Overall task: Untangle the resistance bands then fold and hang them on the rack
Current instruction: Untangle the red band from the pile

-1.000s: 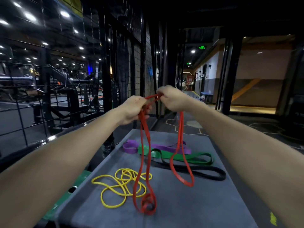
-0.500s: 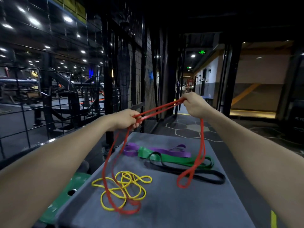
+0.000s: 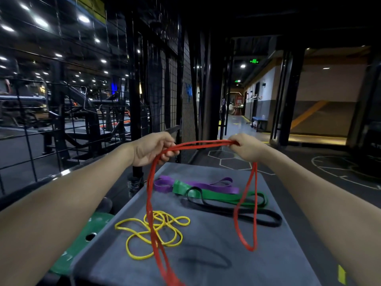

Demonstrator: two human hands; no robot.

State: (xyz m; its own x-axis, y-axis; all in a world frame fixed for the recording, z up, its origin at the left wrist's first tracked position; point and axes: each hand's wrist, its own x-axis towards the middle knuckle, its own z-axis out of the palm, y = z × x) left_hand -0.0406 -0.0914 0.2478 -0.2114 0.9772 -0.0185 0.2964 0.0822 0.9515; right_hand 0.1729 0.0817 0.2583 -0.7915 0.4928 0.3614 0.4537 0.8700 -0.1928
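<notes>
I hold a red resistance band [image 3: 203,144] stretched between both hands above a grey padded box [image 3: 216,263]. My left hand [image 3: 151,149] grips its left end and a long loop hangs down past the box's front edge. My right hand [image 3: 246,146] pinches the right end, from which a shorter loop hangs. On the box lie a tangled yellow band [image 3: 152,234], a purple band [image 3: 195,184], a green band [image 3: 222,196] and a black band [image 3: 237,213], the last three overlapping.
A black wire-mesh rack [image 3: 181,89] stands just beyond the box at the left. A green weight plate [image 3: 82,242] lies beside the box's left edge. Gym machines fill the far left; a corridor runs ahead at the right.
My hands have levelled out: the left rose and the right dropped slightly, so the red band now spans them almost level. The left loop swung further toward me.
</notes>
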